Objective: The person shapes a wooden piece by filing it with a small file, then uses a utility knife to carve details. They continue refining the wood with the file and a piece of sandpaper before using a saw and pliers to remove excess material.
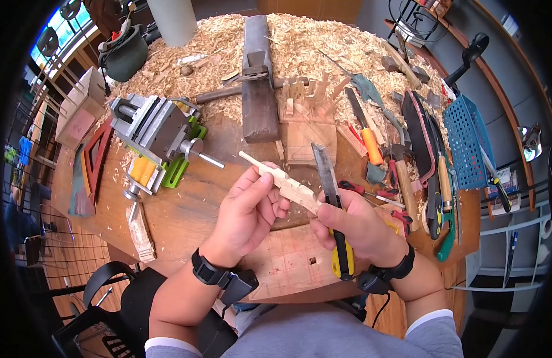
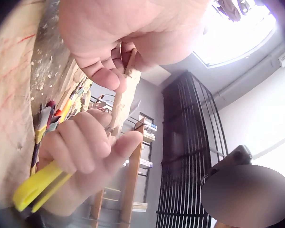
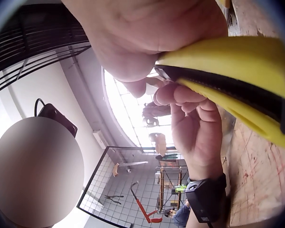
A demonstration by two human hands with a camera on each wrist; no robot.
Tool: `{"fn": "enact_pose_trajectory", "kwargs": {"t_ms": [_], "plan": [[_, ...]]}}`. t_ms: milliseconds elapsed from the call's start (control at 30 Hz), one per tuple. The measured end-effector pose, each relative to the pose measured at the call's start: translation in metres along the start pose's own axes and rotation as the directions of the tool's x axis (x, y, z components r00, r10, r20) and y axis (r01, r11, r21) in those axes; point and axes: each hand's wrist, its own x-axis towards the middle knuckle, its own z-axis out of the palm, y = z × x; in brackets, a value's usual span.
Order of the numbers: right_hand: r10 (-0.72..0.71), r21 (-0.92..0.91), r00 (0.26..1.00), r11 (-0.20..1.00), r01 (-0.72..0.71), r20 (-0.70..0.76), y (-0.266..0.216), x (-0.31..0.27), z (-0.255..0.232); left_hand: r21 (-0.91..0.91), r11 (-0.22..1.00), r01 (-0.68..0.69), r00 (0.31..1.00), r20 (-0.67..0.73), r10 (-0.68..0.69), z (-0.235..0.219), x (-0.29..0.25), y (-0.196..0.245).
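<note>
My left hand (image 1: pixel 247 209) pinches a pale, carved wooden stick (image 1: pixel 295 190) between thumb and fingers in the head view. One end of the stick is whittled thin and points up to the left; its thicker end reaches my right hand (image 1: pixel 368 230). That hand grips a yellow-and-black utility knife (image 1: pixel 343 259), its wide blade standing up beyond the thumb, and its fingertips are right at the stick's thick end. In the left wrist view the stick (image 2: pixel 119 107) spans both hands. The knife handle (image 3: pixel 237 66) fills much of the right wrist view, where the stick is mostly hidden.
Below the hands lies a board (image 1: pixel 276 277) with red lines and a small square hole. A metal vise (image 1: pixel 159 128) stands left. Ahead are a wooden plane (image 1: pixel 256 113) and heaped shavings (image 1: pixel 216 36). An orange-handled tool (image 1: pixel 373 154), a blue basket (image 1: pixel 464 143) and other tools crowd the right.
</note>
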Motion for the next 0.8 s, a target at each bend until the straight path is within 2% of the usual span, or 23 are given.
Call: {"fn": "enact_pose_trajectory", "kwargs": {"t_ms": [100,233,533,600,800], "plan": [[-0.043,-0.011,0.998,0.999,0.044,0.051,0.001,-0.0026,-0.0001,-0.056,0.998,0.01,1.0,0.022,-0.009,-0.0013,-0.0004,0.0007],[-0.023,-0.052,0.995,0.998,0.028,0.095,0.0013,-0.0049,0.0,-0.082,0.997,0.013,0.999,0.044,-0.009,-0.0034,0.0008,0.0004],[0.038,0.134,0.998,0.99,-0.044,0.047,0.0056,-0.0023,-0.0013,-0.033,0.999,-0.02,0.999,0.039,0.021,0.0002,-0.0013,0.0],[0.041,0.195,0.995,0.979,-0.057,0.086,0.0065,-0.0023,-0.0029,-0.024,1.0,-0.015,0.998,0.056,0.016,0.0002,-0.0012,-0.0006],[0.016,0.197,0.983,0.979,-0.053,0.185,0.0093,-0.0021,-0.0035,-0.046,0.999,0.001,0.998,0.063,0.002,0.0022,-0.002,-0.004]]}}
